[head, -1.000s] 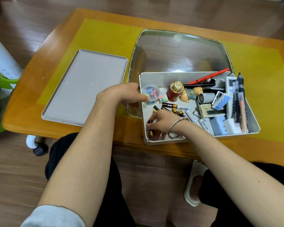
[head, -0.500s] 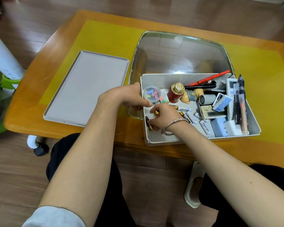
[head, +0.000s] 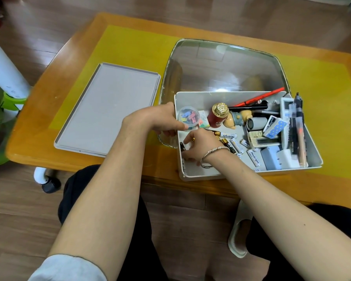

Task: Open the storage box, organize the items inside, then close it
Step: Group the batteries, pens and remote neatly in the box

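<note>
Right now your left hand (head: 160, 120) grips the box (head: 199, 98) wall on the table (head: 130, 43); your right hand (head: 199, 146) pinches small batteries (head: 229, 136) inside. They're light, hard, and roll; take them by the middle.

The open storage box (head: 193, 100) sits on the wooden table (head: 73, 57), its flat grey lid (head: 109, 108) lying beside it to the left on the yellow mat (head: 130, 43). The left hand (head: 158, 120) grips the box's left wall, thumb against a clear round tub of coloured clips (head: 187, 118). The right hand (head: 201, 147), a silver bracelet (head: 213, 152) on its wrist, reaches into the box's near left corner, fingers curled round small batteries (head: 182, 146). More white batteries (head: 253, 158) lie loose on the box floor, beside a red gold-capped bottle (head: 218, 116), a red pen (head: 261, 97) and a remote control (head: 286, 110).
</note>
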Action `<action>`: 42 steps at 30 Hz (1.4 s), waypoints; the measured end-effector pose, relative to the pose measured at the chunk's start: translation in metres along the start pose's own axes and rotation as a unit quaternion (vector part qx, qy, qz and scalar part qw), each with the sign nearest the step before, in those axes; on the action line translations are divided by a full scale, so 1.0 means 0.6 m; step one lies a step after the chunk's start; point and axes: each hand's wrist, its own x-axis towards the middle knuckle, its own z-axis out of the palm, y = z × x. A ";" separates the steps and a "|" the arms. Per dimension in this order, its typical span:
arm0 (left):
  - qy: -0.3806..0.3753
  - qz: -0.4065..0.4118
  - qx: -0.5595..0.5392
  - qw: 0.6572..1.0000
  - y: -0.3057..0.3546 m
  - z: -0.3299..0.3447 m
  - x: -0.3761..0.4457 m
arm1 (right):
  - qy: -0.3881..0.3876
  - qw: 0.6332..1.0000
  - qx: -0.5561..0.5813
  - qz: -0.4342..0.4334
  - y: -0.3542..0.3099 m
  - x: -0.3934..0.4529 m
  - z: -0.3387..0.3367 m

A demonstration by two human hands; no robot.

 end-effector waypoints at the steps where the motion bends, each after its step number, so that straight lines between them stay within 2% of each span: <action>1: 0.000 0.000 0.000 1.000 0.000 -0.001 -0.001 | -0.005 1.000 -0.005 -0.005 0.001 0.000 0.001; 6: 0.002 0.003 -0.001 1.000 0.001 0.002 -0.001 | 0.052 0.999 -0.007 -0.012 0.005 0.007 0.002; 11: 0.009 0.008 0.013 1.000 0.002 0.002 0.000 | -0.013 0.999 0.044 -0.026 0.003 0.007 -0.001; 16: 0.007 0.006 0.012 1.000 0.000 0.002 0.000 | -0.034 0.997 0.064 -0.011 0.011 0.001 -0.011; 20: 0.006 -0.004 0.019 1.000 0.001 0.001 0.001 | -0.115 0.989 0.089 0.029 0.006 -0.011 -0.014; 23: 0.001 -0.010 0.024 1.000 -0.002 0.002 0.004 | -0.160 0.985 0.065 0.026 -0.005 -0.019 -0.016; 29: 0.003 -0.014 0.031 0.999 -0.002 0.001 0.004 | -0.186 0.972 0.138 0.036 -0.005 -0.031 -0.026; 32: 0.002 -0.003 0.022 1.000 -0.001 0.001 0.002 | -0.151 0.975 0.159 0.030 0.005 -0.034 -0.034; 34: 0.000 0.002 0.017 1.000 0.000 0.000 0.001 | -0.048 0.990 0.128 0.017 0.014 -0.032 -0.039; 36: -0.002 -0.001 0.018 1.000 0.000 0.000 0.001 | 0.057 0.998 0.040 -0.005 0.024 -0.026 -0.045; 37: -0.003 -0.003 0.020 1.000 0.000 0.000 0.002 | 0.072 0.997 0.011 -0.011 0.026 -0.025 -0.046; 42: 0.001 -0.004 0.020 1.000 0.002 0.000 0.002 | 0.046 0.985 -0.163 -0.041 0.016 -0.022 -0.025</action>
